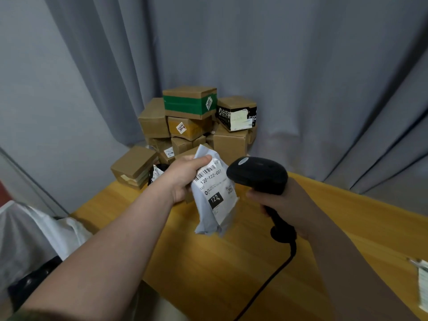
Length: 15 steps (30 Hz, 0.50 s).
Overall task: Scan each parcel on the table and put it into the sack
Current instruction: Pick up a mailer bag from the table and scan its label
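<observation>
My left hand (183,176) grips a grey plastic mailer parcel (214,198) by its upper left edge and holds it upright above the wooden table (208,262), its barcode label facing me. My right hand (284,205) is closed round the handle of a black barcode scanner (258,173), whose head points left at the label from a few centimetres away. A pile of cardboard parcels (192,126) stands at the table's far corner. A white sack (41,230) lies off the table's left edge, partly hidden by my left forearm.
The scanner's black cable (271,281) trails down over the table toward me. A paper sheet (422,283) lies at the table's right edge. Grey curtains (301,77) hang close behind the pile. A small black-and-white bag (156,173) lies beside the boxes.
</observation>
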{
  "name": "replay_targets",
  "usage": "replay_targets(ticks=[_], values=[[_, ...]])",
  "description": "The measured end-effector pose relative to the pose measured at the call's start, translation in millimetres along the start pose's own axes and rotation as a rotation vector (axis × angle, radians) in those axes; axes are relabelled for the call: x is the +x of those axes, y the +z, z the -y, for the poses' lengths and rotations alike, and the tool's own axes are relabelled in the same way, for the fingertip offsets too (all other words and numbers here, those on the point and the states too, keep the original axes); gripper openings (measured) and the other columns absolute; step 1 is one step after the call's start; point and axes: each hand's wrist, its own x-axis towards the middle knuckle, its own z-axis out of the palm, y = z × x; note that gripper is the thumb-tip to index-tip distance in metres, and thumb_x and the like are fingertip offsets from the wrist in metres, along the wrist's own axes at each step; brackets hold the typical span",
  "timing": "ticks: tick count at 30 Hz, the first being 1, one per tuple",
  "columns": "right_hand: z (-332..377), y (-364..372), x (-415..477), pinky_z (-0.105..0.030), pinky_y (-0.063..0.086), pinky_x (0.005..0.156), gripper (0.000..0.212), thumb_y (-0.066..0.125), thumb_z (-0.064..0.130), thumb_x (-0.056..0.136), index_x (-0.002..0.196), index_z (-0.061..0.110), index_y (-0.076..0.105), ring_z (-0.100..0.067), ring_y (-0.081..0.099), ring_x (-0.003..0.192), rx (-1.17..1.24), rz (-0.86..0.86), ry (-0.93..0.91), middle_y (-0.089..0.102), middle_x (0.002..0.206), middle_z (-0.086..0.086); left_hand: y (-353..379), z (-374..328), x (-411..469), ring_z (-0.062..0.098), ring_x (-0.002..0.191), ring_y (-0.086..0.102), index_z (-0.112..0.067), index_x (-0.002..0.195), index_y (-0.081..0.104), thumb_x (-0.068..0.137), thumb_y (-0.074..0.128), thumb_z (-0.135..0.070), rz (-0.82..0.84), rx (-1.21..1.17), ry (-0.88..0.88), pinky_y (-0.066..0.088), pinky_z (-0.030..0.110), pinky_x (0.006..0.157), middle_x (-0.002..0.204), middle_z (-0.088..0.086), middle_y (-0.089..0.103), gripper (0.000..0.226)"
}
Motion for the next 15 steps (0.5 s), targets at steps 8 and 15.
replay_targets(ticks=[8,15], values=[[0,10,0,-0.031,0.047,0.062,0.027,0.073,0.018,0.082,0.102,0.001,0.068,-0.016,0.054,0.056,-0.074,0.057,-0.017,0.056,0.055,-0.004,-18,3,1,0.027,0.083,0.069,-0.008,0.115,0.059,0.093,0.060,-0.019,-0.032,-0.033,0.011,0.056,0.039,0.071,0.098,0.016,0.071,0.024],[1,17,0,-0.024,0.047,0.055,0.021,0.075,0.012,0.081,0.101,0.009,0.070,-0.007,0.055,0.052,-0.127,0.108,-0.048,0.058,0.054,0.003,-36,7,3,0.025,0.082,0.071,-0.016,0.111,0.059,0.090,0.065,-0.028,-0.014,-0.030,-0.011,0.056,0.041,0.079,0.091,0.009,0.073,0.025]])
